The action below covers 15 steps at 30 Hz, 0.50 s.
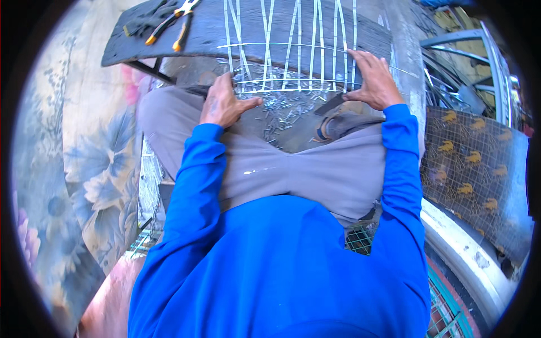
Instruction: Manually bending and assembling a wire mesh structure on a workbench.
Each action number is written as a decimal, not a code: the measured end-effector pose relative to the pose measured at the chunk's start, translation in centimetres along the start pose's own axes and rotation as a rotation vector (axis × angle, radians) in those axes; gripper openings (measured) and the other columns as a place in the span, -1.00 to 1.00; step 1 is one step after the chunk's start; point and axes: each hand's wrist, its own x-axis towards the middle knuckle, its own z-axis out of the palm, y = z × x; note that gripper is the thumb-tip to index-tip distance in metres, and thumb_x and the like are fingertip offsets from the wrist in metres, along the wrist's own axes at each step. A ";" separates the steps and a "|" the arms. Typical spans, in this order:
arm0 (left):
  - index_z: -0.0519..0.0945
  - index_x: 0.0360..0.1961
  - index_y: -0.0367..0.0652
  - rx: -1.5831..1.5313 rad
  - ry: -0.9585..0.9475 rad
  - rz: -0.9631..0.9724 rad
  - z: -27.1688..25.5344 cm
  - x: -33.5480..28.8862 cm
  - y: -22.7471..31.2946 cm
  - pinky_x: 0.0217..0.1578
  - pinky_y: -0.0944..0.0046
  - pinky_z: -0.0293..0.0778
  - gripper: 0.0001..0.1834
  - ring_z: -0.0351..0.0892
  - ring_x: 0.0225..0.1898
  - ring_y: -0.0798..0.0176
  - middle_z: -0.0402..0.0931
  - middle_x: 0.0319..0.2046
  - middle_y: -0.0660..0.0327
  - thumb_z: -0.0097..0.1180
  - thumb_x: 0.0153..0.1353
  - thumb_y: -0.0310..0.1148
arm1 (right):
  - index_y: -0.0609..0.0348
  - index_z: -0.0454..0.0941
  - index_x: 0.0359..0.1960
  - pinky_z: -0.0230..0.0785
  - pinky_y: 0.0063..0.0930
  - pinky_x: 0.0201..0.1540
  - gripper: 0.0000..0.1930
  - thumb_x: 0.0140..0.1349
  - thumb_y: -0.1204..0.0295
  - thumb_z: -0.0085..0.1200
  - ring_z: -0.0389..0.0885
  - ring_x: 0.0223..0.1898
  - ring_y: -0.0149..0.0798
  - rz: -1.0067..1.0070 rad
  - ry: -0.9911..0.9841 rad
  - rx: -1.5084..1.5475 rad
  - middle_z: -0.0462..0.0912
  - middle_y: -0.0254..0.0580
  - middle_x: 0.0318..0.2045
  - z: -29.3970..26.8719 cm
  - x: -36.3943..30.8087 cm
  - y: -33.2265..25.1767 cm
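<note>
A lattice of thin pale strips lies over a dark board and juts past its near edge. Long strips run away from me, and a few thin ones cross them. My left hand is at the lattice's near left corner, thumb stretched to the right and apart from the fingers. At the right side my right hand is spread, its index finger by the outer strips and its thumb near the front crosspiece. Neither hand is closed round a strip; whether the fingertips touch the lattice I cannot tell. A dark flat bar shows below my right thumb.
Pliers with black and orange handles lie on the board at far left, beside a dark glove-like bundle. Short cuttings litter the floor between my legs. Metal frames and a patterned sheet stand at right.
</note>
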 end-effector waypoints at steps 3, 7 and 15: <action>0.39 0.32 -0.57 0.017 0.016 -0.054 0.4 0.5 0.2 0.30 -0.02 0.44 0.19 0.53 0.25 -0.22 0.52 0.18 -0.28 0.55 -0.02 0.26 | -0.13 0.09 0.63 -0.10 0.29 0.62 0.32 -0.20 -0.06 0.65 0.09 0.61 0.12 0.046 -0.019 -0.089 0.25 -0.07 0.56 0.2 -0.3 -0.5; 0.39 0.33 -0.56 -0.003 0.020 -0.019 0.6 0.7 -0.3 0.31 0.00 0.44 0.12 0.51 0.27 -0.22 0.50 0.21 -0.28 0.52 0.06 0.21 | -0.15 0.00 0.65 -0.08 0.35 0.60 0.39 -0.23 -0.13 0.64 0.00 0.63 0.19 0.039 -0.021 -0.077 0.13 -0.06 0.61 0.6 -0.7 -0.3; 0.38 0.36 -0.52 -0.050 0.012 -0.053 0.1 0.6 0.5 0.34 0.03 0.42 0.04 0.50 0.31 -0.20 0.49 0.24 -0.29 0.54 0.11 0.08 | -0.17 0.03 0.65 -0.04 0.37 0.58 0.33 -0.15 -0.19 0.59 -0.04 0.63 0.22 0.015 -0.017 0.018 0.11 -0.05 0.61 0.7 -1.2 0.4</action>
